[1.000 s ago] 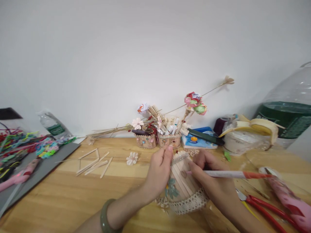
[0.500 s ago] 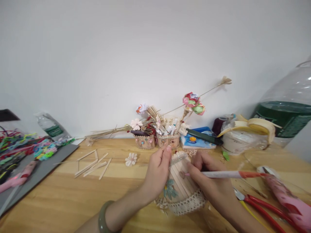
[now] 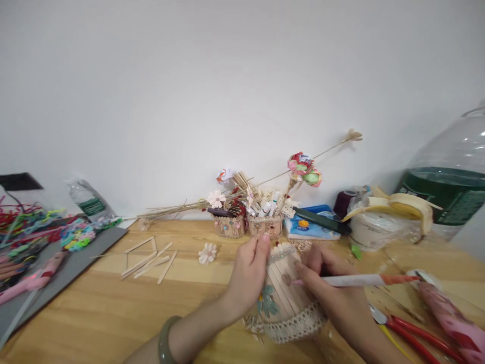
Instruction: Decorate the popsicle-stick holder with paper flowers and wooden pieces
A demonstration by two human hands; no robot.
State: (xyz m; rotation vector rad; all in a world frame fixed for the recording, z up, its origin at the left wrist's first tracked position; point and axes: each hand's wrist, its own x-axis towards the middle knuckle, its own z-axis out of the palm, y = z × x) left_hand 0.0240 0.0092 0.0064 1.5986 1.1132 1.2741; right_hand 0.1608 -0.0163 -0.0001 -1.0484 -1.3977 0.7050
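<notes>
Steadying the stick holder [image 3: 282,298] near centre of the table [image 3: 113,303]: my left hand [image 3: 246,277] curls round it, my right hand [image 3: 326,289] pinches a pen [image 3: 354,279], tip on the sticks. Marking step, I judge; another stroke needs the holder held firm.

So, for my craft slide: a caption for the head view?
Left hand grips a lace-trimmed craft-stick pot on a wooden table; right hand holds a white rod against it.

A stick-clad pot [image 3: 282,296] was steadied on the bench [image 3: 113,313] by the left hand [image 3: 248,275], while a pen [image 3: 356,279] was held against it by the right hand [image 3: 326,283].
</notes>
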